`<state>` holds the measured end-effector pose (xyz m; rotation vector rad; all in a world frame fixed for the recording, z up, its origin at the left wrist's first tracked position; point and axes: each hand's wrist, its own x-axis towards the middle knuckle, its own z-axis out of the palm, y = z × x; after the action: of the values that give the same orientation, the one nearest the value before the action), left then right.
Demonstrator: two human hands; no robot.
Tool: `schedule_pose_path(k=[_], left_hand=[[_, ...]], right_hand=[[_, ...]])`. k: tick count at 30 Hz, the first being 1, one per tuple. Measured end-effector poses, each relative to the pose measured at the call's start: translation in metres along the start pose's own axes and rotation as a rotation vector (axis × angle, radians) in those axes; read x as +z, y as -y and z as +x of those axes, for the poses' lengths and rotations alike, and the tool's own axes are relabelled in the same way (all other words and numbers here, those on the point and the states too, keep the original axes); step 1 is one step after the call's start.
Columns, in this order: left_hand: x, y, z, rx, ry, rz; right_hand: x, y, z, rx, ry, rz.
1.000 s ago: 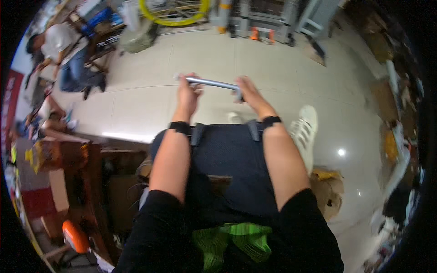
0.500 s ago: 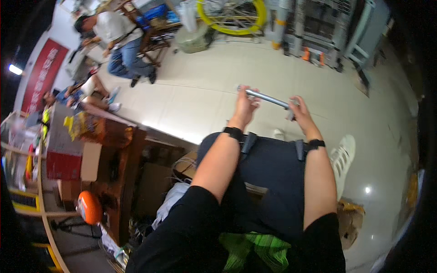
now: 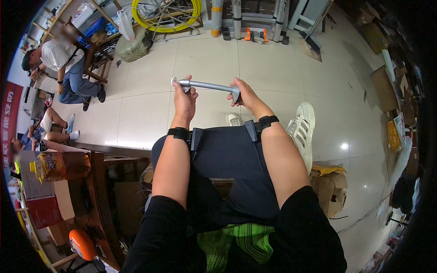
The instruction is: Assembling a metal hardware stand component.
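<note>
Held up over my lap is a silver metal tube (image 3: pixel 210 85) with a small round disc at its left end and a wider flange at its right. My left hand (image 3: pixel 184 103) is closed round the left end, just beside the disc. At the other end, my right hand (image 3: pixel 248 98) grips the flange between thumb and fingers; part of the flange is hidden behind them. The tube lies nearly level between both hands. Dark straps with black blocks sit on both my wrists.
To my left stands a wooden table (image 3: pixel 98 182) with a large bottle of amber liquid (image 3: pixel 63 165). A person (image 3: pixel 68 63) sits at far left. Farther off are a yellow cable reel (image 3: pixel 196 13) and a folding ladder (image 3: pixel 236 20). A torn cardboard box (image 3: pixel 330 193) lies right of my legs.
My view has swung to the right, so the surroundings sit farther left. The tube, slanted down to the right before, is now closer to level. Both hands keep hold of it.
</note>
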<state>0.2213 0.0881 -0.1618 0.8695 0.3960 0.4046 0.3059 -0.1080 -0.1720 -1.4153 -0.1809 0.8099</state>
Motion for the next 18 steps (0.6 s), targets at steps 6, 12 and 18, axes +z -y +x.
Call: schedule_pose_path(k=[6, 12, 18], left_hand=[[-0.003, -0.003, 0.000, 0.034, 0.115, -0.225], [-0.001, -0.004, 0.002, -0.056, 0.179, -0.334], [-0.005, -0.005, 0.001, -0.144, 0.101, -0.305]], right_hand=[[-0.003, -0.011, 0.012, 0.036, 0.066, 0.131], [-0.002, -0.010, 0.012, 0.054, 0.063, 0.199], [-0.002, -0.010, 0.012, 0.039, 0.049, 0.228]])
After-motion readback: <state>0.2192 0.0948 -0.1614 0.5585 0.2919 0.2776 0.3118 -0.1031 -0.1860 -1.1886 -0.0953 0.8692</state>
